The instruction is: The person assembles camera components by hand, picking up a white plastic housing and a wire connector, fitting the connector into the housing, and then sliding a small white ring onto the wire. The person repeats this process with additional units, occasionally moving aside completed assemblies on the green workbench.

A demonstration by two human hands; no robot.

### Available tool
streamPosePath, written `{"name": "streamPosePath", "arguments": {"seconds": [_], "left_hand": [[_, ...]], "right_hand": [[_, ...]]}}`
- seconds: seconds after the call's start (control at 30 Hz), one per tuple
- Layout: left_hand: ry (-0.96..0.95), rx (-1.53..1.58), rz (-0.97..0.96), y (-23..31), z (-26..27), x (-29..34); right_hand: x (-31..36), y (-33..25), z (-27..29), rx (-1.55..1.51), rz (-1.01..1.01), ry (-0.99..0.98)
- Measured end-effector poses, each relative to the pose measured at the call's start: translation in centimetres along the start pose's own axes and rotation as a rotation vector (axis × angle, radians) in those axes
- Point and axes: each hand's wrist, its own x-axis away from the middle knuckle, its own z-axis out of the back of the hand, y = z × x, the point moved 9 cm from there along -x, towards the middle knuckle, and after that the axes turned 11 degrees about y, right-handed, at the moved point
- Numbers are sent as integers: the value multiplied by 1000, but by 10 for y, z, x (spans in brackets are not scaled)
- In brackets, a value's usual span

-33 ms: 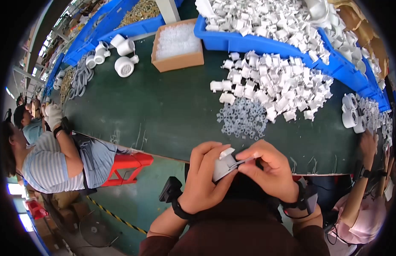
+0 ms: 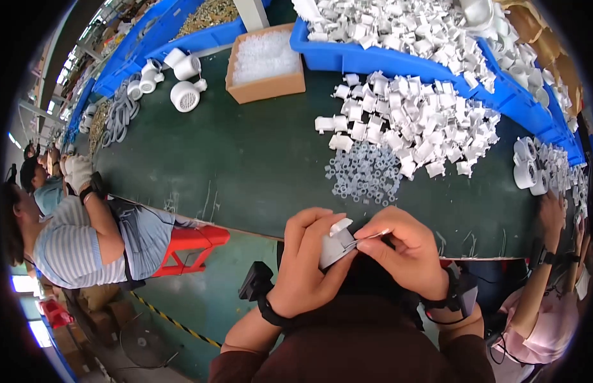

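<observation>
One white plastic fitting (image 2: 336, 246) sits clamped in the left hand (image 2: 309, 268), held over the near edge of the green table (image 2: 245, 166). The right hand (image 2: 408, 255) has its fingers pinched together on something small at the fitting's side; what it is, I cannot tell. Judging from the head view, the work is far from over: a big heap of white fittings (image 2: 411, 127) and a small pile of clear rings (image 2: 363, 172) wait on the table, with more fittings filling the blue bin (image 2: 398, 64) behind. No finished stack is visible.
</observation>
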Motion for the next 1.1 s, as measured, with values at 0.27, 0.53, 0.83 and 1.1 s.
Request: {"name": "streamPosePath", "arguments": {"seconds": [0.27, 0.53, 0.83, 1.1], "left_hand": [[28, 19, 37, -5, -5, 1], [94, 44, 98, -4, -7, -4], [42, 36, -30, 1, -16, -8], [57, 64, 23, -7, -13, -11]], "right_hand": [[1, -4, -9, -30, -55, 126], [8, 15, -6, -1, -82, 232], [16, 26, 0, -153, -188, 166], [-2, -11, 113, 922, 105, 551]]}}
